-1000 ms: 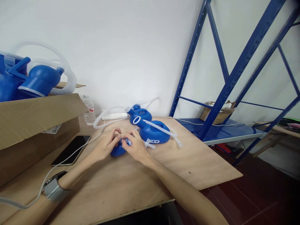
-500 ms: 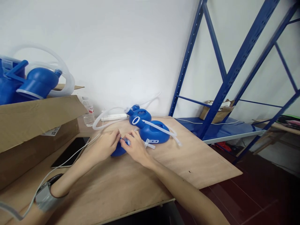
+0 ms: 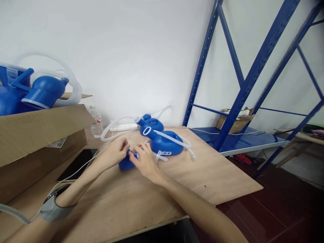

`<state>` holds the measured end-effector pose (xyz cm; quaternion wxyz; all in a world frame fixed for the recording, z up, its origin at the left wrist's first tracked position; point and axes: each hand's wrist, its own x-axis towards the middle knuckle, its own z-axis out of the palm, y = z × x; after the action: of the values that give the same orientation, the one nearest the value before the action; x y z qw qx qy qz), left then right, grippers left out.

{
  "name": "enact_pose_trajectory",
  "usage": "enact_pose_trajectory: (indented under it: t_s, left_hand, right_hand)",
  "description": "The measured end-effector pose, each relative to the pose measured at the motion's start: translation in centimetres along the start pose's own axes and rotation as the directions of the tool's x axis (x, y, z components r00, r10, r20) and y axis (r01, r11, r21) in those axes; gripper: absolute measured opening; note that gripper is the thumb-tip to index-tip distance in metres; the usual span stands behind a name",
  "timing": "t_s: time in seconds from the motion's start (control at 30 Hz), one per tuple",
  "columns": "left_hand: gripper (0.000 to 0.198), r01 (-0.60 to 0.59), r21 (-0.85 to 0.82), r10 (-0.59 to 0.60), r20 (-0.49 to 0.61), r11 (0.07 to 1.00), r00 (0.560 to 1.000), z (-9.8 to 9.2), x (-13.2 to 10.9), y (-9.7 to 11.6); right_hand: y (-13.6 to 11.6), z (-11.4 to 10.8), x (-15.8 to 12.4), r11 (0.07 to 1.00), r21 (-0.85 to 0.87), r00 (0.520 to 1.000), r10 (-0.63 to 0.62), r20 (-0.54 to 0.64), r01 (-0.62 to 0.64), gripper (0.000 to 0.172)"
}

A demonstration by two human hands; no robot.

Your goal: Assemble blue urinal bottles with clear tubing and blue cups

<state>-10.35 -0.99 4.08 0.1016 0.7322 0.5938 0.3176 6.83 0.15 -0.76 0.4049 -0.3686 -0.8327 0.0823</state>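
Observation:
On the table, a rounded blue plastic part (image 3: pixel 126 164) lies between my hands, mostly covered by my fingers. My left hand (image 3: pixel 116 151) pinches its small upper end. My right hand (image 3: pixel 144 159) grips it from the right with thumb and fingertips. Something pale shows under the right fingers, too small to name. Just beyond, a blue plastic urinal bottle (image 3: pixel 168 144) lies with its open spout facing left and a translucent hose (image 3: pixel 174 139) across it. A second blue bottle (image 3: pixel 155 125) sits behind. A clear strap with holes (image 3: pixel 162 153) is beside my right hand.
An open cardboard box (image 3: pixel 45 135) heaped with blue bottles (image 3: pixel 49 88) and hoses stands at the left. Near it are a dark phone or tablet (image 3: pixel 77 165), a water bottle (image 3: pixel 96 123) and a power strip (image 3: pixel 124 127). Blue metal shelving (image 3: pixel 253 141) stands at the right.
The fingers of my left hand have shifted slightly up and away from my right fingertips, showing more of the blue part's upper end. The view has tilted slightly.

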Motion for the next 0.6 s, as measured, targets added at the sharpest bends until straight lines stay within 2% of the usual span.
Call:
enact_pose_trajectory:
  t_s: [0.07,0.13,0.23,0.27,0.3,0.4,0.5,0.53,0.6]
  left_hand:
    - [0.014,0.028,-0.113,-0.024,0.029,0.993,0.999,0.0,0.1,-0.2]
    - [0.018,0.058,-0.196,-0.050,0.049,0.979,0.998,0.6,0.0,-0.5]
    - [0.020,0.154,-0.294,-0.134,0.088,0.943,0.987,2.3,-0.6,-0.8]
    - [0.019,0.193,-0.342,-0.174,0.086,0.920,0.981,2.9,-0.9,-0.8]
    - [0.016,0.203,-0.388,-0.206,0.035,0.899,0.978,3.3,-1.1,-0.6]
    - [0.019,0.064,-0.412,-0.138,-0.151,0.909,0.979,3.7,-1.7,0.6]
    - [0.016,-0.086,-0.364,-0.034,-0.312,0.928,0.949,3.1,-2.3,2.1]
    - [0.014,-0.124,-0.354,-0.003,-0.336,0.927,0.942,2.8,-2.5,2.3]
    - [0.017,-0.173,-0.328,0.051,-0.348,0.929,0.936,2.6,-3.0,2.4]
  right_hand:
    - [0.2,0.2,0.1,0.998,0.054,0.999,0.043,0.007,-0.043,0.017]
    - [0.7,0.7,0.3,0.977,0.176,0.993,0.112,0.041,-0.118,0.016]
    - [1.7,1.7,0.6,0.873,0.413,0.961,0.194,0.197,-0.260,0.017]
    - [2.0,1.9,0.7,0.839,0.465,0.955,0.202,0.219,-0.284,0.016]
    - [2.2,1.9,0.8,0.821,0.497,0.958,0.203,0.204,-0.280,0.015]
    - [2.1,0.8,0.9,0.875,0.471,0.988,0.146,-0.040,-0.110,0.009]
    - [1.4,-1.0,0.7,0.951,0.277,0.956,-0.057,-0.288,0.140,0.009]
    - [1.2,-1.5,0.6,0.957,0.203,0.935,-0.133,-0.329,0.208,0.010]
    - [1.0,-2.2,0.3,0.951,0.089,0.907,-0.249,-0.339,0.295,0.011]
